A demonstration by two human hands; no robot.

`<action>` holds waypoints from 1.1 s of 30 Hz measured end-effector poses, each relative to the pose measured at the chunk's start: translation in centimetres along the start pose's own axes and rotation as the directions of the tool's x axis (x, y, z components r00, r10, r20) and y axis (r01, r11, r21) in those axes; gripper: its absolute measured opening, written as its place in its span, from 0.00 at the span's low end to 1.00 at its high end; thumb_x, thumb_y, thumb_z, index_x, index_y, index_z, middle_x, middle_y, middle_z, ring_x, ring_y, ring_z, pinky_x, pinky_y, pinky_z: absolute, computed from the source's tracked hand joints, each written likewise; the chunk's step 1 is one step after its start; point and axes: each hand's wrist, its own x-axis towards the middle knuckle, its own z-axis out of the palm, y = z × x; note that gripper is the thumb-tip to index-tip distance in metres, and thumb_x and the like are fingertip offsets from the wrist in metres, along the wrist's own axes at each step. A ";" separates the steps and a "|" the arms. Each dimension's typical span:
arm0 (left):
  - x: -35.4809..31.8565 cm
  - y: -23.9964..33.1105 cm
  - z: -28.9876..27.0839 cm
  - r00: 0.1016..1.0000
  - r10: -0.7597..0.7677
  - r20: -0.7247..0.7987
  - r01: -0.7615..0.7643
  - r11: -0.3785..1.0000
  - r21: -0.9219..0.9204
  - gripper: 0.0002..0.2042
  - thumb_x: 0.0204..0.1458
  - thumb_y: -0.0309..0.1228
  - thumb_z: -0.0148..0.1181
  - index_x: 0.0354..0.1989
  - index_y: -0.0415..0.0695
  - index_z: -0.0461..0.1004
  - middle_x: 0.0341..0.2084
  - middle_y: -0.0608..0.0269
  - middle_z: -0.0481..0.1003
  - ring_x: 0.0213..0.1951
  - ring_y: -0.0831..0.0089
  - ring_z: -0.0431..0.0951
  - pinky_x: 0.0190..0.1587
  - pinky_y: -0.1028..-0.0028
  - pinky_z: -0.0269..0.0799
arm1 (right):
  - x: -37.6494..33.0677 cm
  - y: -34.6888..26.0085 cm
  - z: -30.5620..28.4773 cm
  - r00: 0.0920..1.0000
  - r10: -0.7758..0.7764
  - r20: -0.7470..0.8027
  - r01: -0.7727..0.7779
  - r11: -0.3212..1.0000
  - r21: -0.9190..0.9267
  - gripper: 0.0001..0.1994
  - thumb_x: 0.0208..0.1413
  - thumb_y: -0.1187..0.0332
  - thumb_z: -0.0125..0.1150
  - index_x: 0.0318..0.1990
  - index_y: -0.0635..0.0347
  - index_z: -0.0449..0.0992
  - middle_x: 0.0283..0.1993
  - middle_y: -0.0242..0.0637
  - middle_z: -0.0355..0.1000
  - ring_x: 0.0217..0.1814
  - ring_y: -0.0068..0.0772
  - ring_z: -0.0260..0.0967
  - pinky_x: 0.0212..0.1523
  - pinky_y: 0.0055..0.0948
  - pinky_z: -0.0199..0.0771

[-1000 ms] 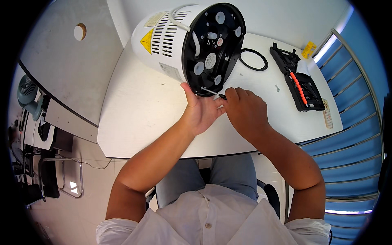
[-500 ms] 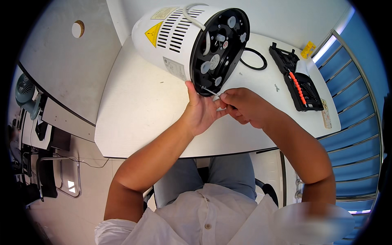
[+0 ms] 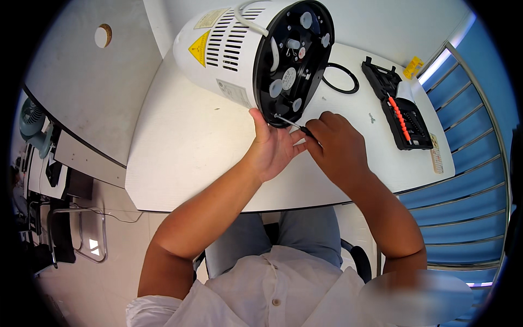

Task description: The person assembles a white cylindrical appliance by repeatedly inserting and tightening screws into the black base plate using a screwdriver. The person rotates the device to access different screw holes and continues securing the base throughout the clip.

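A white rounded appliance (image 3: 185, 65) lies tilted on its side, its black underside (image 3: 310, 60) facing right. My left hand (image 3: 268, 155) grips the lower rim, thumb on the white shell and the other fingers partly hidden beneath the base. In my right hand (image 3: 339, 146) is a screwdriver (image 3: 290, 122) with a thin metal shaft and dark handle, pinched in closed fingers. The screwdriver's tip meets the base near its lower edge; whether it sits in a screw is too small to tell. My left fingertips are close to the shaft.
On the white table (image 3: 180, 158) lie a black ring (image 3: 357, 83), small screws (image 3: 372, 117) and an open black tool case (image 3: 404, 143) with an orange flexible shaft (image 3: 399, 117). A yellow packet (image 3: 413, 66) stands behind. Metal railings (image 3: 463, 220) run along the right.
My right hand has turned over, its back now upward, and has shifted slightly right on the screwdriver. The appliance has tipped up slightly. My left hand keeps its hold.
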 end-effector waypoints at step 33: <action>-0.2 1.2 0.7 0.988 0.026 -0.151 -0.060 0.973 -0.222 0.58 0.38 0.81 0.25 0.68 0.43 0.50 0.59 0.55 0.61 0.63 0.50 0.60 0.63 0.54 0.52 | 1.5 16.6 5.5 0.787 0.552 0.275 -0.600 0.789 0.135 0.11 0.57 0.61 0.56 0.33 0.59 0.76 0.32 0.43 0.74 0.36 0.45 0.72 0.37 0.40 0.70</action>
